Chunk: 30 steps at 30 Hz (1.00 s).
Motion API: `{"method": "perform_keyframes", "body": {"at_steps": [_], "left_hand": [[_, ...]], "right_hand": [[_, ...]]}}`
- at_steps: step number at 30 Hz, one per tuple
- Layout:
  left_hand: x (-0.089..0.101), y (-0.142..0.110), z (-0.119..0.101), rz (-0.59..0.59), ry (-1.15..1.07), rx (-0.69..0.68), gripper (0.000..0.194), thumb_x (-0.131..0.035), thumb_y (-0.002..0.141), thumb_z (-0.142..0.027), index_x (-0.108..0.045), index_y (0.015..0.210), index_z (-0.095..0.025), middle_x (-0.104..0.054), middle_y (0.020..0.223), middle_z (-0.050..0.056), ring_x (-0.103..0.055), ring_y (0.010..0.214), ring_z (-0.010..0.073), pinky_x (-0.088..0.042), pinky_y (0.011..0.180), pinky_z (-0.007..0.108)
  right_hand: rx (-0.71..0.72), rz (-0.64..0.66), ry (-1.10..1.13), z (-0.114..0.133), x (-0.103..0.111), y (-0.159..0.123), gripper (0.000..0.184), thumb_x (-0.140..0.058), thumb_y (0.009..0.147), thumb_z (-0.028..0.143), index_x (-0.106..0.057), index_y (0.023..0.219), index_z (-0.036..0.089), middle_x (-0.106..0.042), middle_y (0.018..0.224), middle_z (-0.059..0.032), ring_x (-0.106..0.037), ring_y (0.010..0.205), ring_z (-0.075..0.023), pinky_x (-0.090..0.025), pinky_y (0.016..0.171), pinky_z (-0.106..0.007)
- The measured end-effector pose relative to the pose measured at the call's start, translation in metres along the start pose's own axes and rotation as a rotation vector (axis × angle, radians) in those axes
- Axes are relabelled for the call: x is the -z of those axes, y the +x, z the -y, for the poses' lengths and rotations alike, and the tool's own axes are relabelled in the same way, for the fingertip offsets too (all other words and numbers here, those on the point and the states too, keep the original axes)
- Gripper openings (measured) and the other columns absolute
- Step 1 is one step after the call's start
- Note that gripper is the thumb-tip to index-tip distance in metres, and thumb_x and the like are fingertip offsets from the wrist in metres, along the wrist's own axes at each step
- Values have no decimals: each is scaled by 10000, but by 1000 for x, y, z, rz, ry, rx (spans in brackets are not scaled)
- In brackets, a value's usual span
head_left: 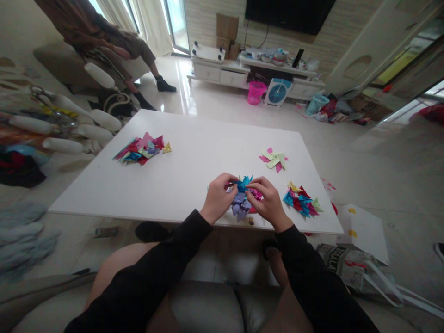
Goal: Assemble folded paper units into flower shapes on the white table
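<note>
Between my two hands is a small piece of folded blue paper, pinched from both sides above the table. My left hand has thumb and fingers closed on its left edge, and my right hand grips its right edge the same way. Just below lies a purple folded paper flower, with pink and other coloured folded pieces partly hidden behind my fingers. A tiny yellow figure sits at the table's near edge.
The white table bears a heap of coloured paper pieces at left, a green and pink paper pinwheel and another colourful pile at right. A seated person is beyond the far left corner. A bag stands right.
</note>
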<state>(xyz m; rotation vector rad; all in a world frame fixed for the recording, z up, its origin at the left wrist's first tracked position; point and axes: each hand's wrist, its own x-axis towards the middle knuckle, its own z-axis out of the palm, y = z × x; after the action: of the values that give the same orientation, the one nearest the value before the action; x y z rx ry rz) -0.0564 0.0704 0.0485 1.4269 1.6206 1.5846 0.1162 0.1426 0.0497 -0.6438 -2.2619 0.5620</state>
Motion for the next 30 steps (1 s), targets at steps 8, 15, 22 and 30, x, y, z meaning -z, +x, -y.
{"method": "perform_keyframes", "body": {"at_steps": [8, 15, 22, 30], "left_hand": [[1, -3, 2, 59, 113, -161, 213, -601, 844, -45, -695, 948, -206, -708, 957, 39, -676, 927, 164, -566, 852, 292], [-1, -4, 7, 81, 130, -259, 237, -610, 843, -23, -725, 954, -198, -715, 1000, 46, -683, 964, 162, -557, 896, 302], [-1, -6, -2, 71, -45, -104, 126, -613, 868, -107, -630, 969, -181, -712, 1072, 69, -691, 1040, 171, -567, 933, 313], [-1, 1, 6, 121, -465, 444, 254, -703, 840, -289, -681, 1042, -138, -714, 1124, 123, -700, 967, 203, -578, 817, 319]], "right_hand": [[7, 7, -7, -1, -4, 0, 164, -686, 885, 227, -687, 1048, 234, -625, 1017, -78, -634, 950, -233, -551, 837, -397], [23, 14, -39, -1, -7, -1, 91, -662, 890, 197, -708, 966, 214, -622, 1017, -89, -632, 928, -225, -546, 806, -384], [-55, -69, 14, 1, -8, 1, 92, -657, 869, 159, -727, 858, 217, -643, 945, -77, -636, 903, -228, -532, 811, -394], [-308, -187, 230, 4, -8, 5, 81, -703, 847, 239, -738, 781, 209, -661, 902, -49, -635, 844, -185, -507, 732, -327]]}}
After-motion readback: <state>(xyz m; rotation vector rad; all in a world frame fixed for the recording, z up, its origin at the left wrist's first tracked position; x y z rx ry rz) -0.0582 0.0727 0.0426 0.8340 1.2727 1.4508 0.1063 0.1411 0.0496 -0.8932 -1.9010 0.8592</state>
